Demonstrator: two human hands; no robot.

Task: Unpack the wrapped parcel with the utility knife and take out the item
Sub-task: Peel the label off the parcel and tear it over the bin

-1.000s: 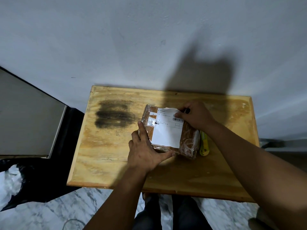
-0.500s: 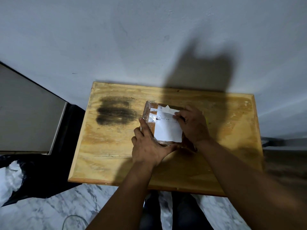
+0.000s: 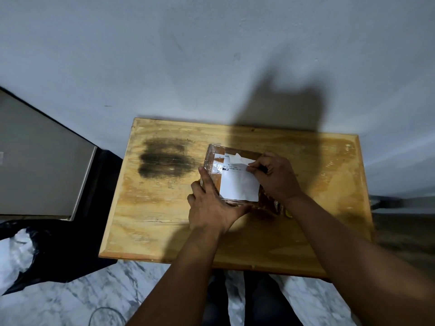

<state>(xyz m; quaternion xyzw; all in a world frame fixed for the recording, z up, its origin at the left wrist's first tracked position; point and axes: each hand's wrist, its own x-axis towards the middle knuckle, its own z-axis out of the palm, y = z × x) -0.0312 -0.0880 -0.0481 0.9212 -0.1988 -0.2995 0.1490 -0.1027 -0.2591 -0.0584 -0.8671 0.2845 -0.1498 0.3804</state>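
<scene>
My left hand (image 3: 213,208) is clamped on the near-left corner of the parcel (image 3: 231,177), thumb along the near edge, fingers up the left side, pinning it to the counter (image 3: 164,220). The parcel sits mid-counter, a touch right of the dark stain (image 3: 166,161).

What's changed: a second ago my right hand (image 3: 274,176) was up at the far-right corner by the barcode. Now it has come in over the label (image 3: 239,185), and the parcel has swung round squarer to me. The fingers are curled round something dark and slim, whose tip pokes out on the right side of the fist. I take that for the blade end of a knife (image 3: 263,170), though it's too small to be sure. My fingertips are right on the label's upper right edge.

The yellow thing (image 3: 288,212) that lay in plain view just right of the parcel is now nearly hidden under my right wrist, just a sliver showing.

What this means: by my reading I've gone from lining up to the cut itself, working across the top face. The wrap isn't open anywhere I can see, and the brown tape looks whole. Nothing is out yet; the item is inside. My left thumb lies near the line of any pull toward me, so that's the risk.
</scene>
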